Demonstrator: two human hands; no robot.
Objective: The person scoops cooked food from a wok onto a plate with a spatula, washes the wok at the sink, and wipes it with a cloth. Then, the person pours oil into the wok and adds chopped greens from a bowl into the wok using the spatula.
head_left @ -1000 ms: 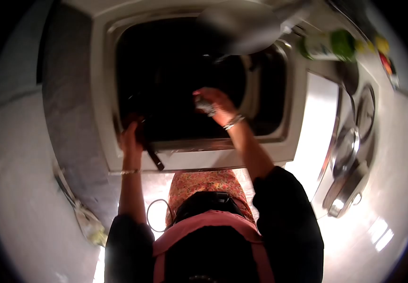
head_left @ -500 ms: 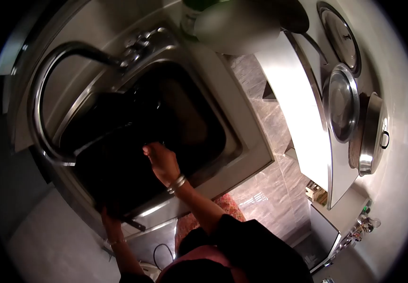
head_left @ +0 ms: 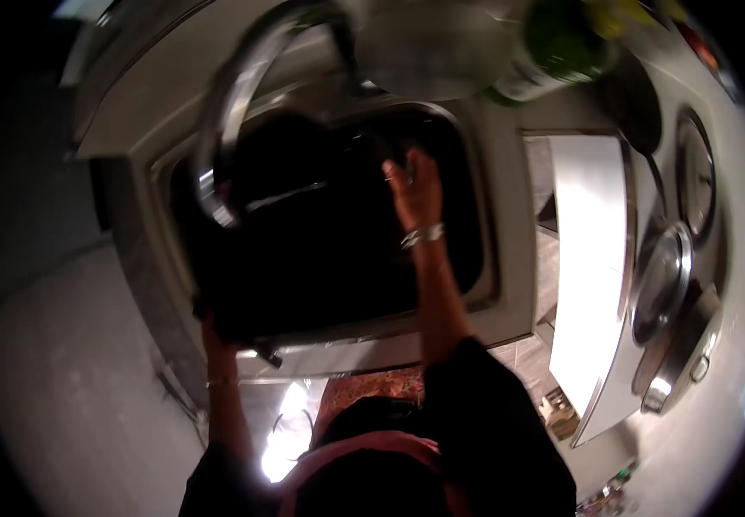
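A large black flat-looking thing (head_left: 312,267), too dark to make out its kind, spans much of the sink (head_left: 510,258). At its near left corner is my left hand (head_left: 216,332), closed on the dark edge, with most of the fingers hidden. A short dark handle-like piece (head_left: 267,354) juts out beside that hand. My right hand (head_left: 415,194) is over the right back part of the sink, fingers curled and thumb a little apart. Something small and dark seems to lie between them, but blur hides what. A bright streak (head_left: 286,196), perhaps water, shows near the curved tap (head_left: 239,103).
A blurred pale round object (head_left: 433,52) and a green bottle (head_left: 562,52) stand behind the sink. To the right are a white counter front (head_left: 592,258), a pan (head_left: 635,103), round metal lids (head_left: 664,284) and a steel pot (head_left: 682,353).
The view has turned and shifted, so the sink appears straighter and further right. My right hand has moved toward the right back of the sink. My left hand stays at the near left corner.
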